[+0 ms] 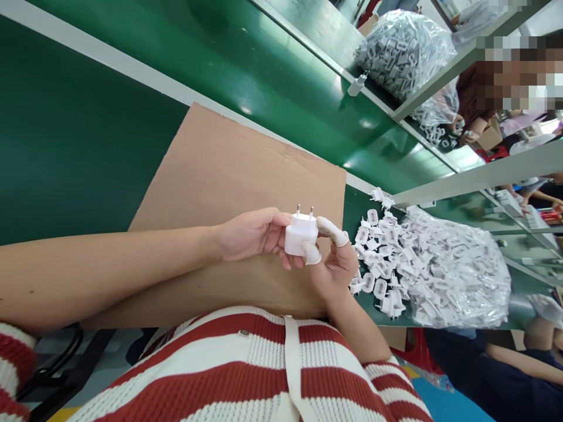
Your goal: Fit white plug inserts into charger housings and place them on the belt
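Observation:
Between my two hands is a white two-pin plug adapter (300, 235), its metal pins pointing away from me. My left hand (257, 235) grips its left side with the thumb on the edge and fingers underneath. On the other side, my right hand (336, 261) holds it with thumb and index finger, both covered by pale finger cots. Below the adapter lies a flat brown cardboard sheet (220, 170) on the green table. Loose white plug parts (380, 258) are heaped just right of my right hand.
A clear plastic bag of white parts (457, 272) spills beside the heap. Metal posts (479, 176) rise at the right. Across the green conveyor belt (281, 76) stand another full bag (404, 55) and a single adapter (357, 85). Co-workers sit at the right.

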Demonstrator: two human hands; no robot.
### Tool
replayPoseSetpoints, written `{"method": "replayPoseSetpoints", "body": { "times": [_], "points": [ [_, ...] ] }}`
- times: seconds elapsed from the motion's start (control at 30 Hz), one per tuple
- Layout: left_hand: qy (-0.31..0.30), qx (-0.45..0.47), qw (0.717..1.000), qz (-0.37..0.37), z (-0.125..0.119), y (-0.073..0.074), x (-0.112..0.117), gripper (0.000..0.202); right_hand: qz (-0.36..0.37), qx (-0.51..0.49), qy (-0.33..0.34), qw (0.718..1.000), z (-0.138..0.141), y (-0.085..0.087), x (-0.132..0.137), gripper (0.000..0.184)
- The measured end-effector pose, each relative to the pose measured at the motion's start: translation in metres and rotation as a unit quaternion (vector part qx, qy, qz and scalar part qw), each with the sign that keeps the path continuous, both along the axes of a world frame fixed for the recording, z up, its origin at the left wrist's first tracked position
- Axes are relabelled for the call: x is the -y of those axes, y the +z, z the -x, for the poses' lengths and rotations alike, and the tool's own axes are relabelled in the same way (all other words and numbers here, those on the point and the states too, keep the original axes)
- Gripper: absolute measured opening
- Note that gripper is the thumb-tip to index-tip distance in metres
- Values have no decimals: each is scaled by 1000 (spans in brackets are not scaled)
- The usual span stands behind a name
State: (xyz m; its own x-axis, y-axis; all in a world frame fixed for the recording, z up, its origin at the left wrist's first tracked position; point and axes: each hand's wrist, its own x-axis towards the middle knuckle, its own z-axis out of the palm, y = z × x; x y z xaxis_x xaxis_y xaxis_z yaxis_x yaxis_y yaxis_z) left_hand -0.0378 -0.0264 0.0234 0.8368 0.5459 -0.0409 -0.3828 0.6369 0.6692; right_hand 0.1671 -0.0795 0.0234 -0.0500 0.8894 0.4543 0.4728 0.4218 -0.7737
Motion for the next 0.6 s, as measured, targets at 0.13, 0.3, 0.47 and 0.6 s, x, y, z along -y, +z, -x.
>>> {"method": "replayPoseSetpoints", "body": {
  "times": [0.13, 0.3, 0.47, 0.6],
  "points": [
    [-24, 3, 999, 29, 2, -1, -3, 42, 14, 7, -3, 1000, -1, 4, -1, 39],
    [-37, 13, 998, 50, 3, -5, -5, 46, 43, -10, -16, 999, 2, 7, -3, 34],
    [9, -37, 998, 41, 3, -3, -9, 43, 118, -165, -14, 979, 10, 9, -4, 35],
    [105, -74, 991, 47, 6, -3, -19, 40, 215, -347, 9, 913, 9, 12, -12, 41]
  ]
}}
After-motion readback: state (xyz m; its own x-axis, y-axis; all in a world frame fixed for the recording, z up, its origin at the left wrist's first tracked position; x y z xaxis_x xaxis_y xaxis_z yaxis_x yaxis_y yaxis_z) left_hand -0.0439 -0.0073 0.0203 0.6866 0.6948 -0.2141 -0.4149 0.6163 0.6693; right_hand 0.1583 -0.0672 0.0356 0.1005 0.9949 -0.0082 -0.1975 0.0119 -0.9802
